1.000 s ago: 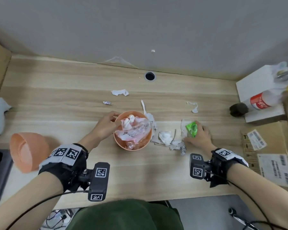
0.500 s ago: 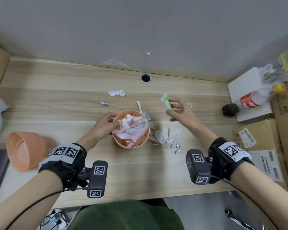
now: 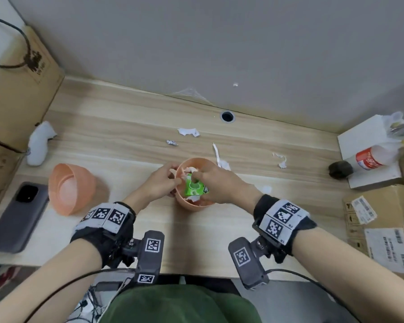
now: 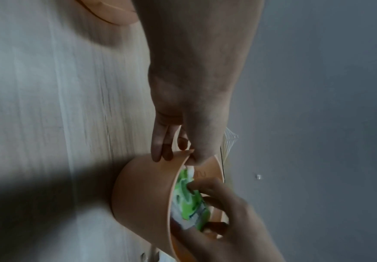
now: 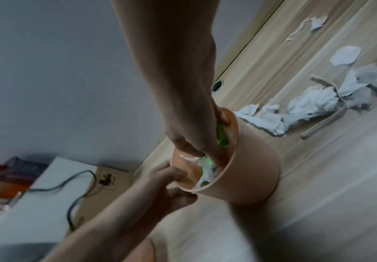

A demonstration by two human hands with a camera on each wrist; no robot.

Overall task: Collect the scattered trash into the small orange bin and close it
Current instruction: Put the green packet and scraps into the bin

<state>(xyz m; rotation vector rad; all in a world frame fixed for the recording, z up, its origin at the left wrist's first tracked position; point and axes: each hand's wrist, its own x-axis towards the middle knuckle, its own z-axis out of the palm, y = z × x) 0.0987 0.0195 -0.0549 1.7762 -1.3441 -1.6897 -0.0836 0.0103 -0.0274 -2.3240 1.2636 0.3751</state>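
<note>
The small orange bin (image 3: pixel 191 205) stands open at mid-table, stuffed with paper. My left hand (image 3: pixel 175 180) pinches its left rim, thumb inside and fingers outside (image 4: pixel 160 150). My right hand (image 3: pixel 197 180) reaches into the bin from the right and grips a green wrapper (image 3: pixel 194 190), pressing it onto the trash; the wrapper (image 4: pixel 189 198) stands along the inner wall. The bin's orange dome lid (image 3: pixel 70 187) lies on the table at the left. Loose scraps lie about: white paper (image 3: pixel 188 131), a foil bit (image 3: pixel 172 142), a paper strip (image 3: pixel 217 155), a torn piece (image 3: pixel 280 160), and crumpled paper (image 5: pixel 306 106) beside the bin.
A dark phone (image 3: pixel 19 215) lies at the left front edge, with a white cloth (image 3: pixel 40 143) and a cardboard box (image 3: pixel 16 89) behind it. At the right stand a white box (image 3: pixel 371 176) with a cola bottle (image 3: pixel 371 157) and cardboard boxes (image 3: pixel 383 224). A cable hole (image 3: pixel 227 116) sits near the wall.
My right hand picked the green wrapper up from the table right of the bin, lifted it, and brought it left into the bin. My left hand stayed on the rim.
</note>
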